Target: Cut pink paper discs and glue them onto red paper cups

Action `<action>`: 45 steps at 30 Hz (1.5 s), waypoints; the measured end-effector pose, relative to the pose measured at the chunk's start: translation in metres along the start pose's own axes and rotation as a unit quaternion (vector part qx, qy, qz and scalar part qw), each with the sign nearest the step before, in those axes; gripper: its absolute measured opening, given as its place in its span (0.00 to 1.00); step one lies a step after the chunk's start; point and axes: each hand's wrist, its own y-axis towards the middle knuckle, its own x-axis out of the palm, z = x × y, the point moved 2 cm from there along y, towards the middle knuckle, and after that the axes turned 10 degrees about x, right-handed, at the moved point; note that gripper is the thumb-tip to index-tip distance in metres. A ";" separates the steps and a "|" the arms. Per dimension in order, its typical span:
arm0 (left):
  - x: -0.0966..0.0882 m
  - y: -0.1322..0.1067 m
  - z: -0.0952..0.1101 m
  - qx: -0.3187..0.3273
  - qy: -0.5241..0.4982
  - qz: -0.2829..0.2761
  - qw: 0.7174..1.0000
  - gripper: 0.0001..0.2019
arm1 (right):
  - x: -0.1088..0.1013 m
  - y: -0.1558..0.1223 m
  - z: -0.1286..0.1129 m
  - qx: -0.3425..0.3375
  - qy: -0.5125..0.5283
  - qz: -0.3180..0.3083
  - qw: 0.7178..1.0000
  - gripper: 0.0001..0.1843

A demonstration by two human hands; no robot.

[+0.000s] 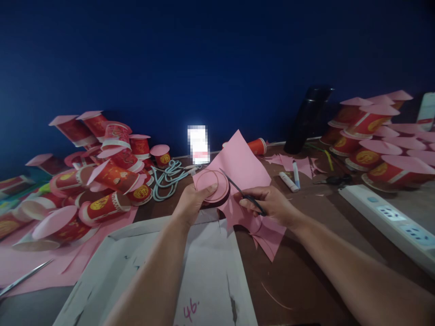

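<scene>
My left hand pinches a piece of pink paper with its thumb on top; round outlines are drawn on it. In my right hand is a pair of scissors with dark handles, the blades pointing up and left at the paper's right edge. How far the blades are apart I cannot make out. A larger pink sheet with a pointed top stands behind both hands; whether it joins the held piece I cannot tell. Below the scissors hang jagged pink offcuts.
Red paper cups with pink discs lie heaped at left; more cups are stacked at right. A lit phone, coiled cable, black bottle, glue stick and power strip surround the white board.
</scene>
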 end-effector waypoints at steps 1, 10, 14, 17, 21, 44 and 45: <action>-0.001 0.000 0.000 -0.004 0.007 0.003 1.000 0.22 | 0.000 0.000 0.000 0.001 -0.001 0.001 1.000 0.24; -0.006 0.002 0.001 -0.025 0.054 0.021 0.998 0.26 | 0.003 -0.002 -0.004 0.013 0.005 0.026 1.000 0.26; -0.007 0.002 0.001 -0.016 0.056 0.026 0.998 0.26 | 0.003 -0.002 -0.003 0.013 0.005 0.020 1.000 0.27; -0.008 0.002 0.001 -0.013 0.048 0.029 0.998 0.25 | 0.002 -0.002 -0.002 0.007 0.000 0.016 1.000 0.27; -0.008 0.003 0.000 -0.012 0.043 0.026 0.999 0.23 | 0.002 -0.001 -0.002 0.000 -0.011 0.018 1.000 0.27; -0.001 0.000 0.000 -0.001 0.089 0.038 0.995 0.23 | 0.005 -0.002 -0.004 0.008 -0.009 0.010 1.000 0.28; -0.001 -0.001 0.000 0.002 0.092 0.028 0.995 0.23 | 0.004 -0.002 -0.004 0.004 -0.012 0.011 1.000 0.27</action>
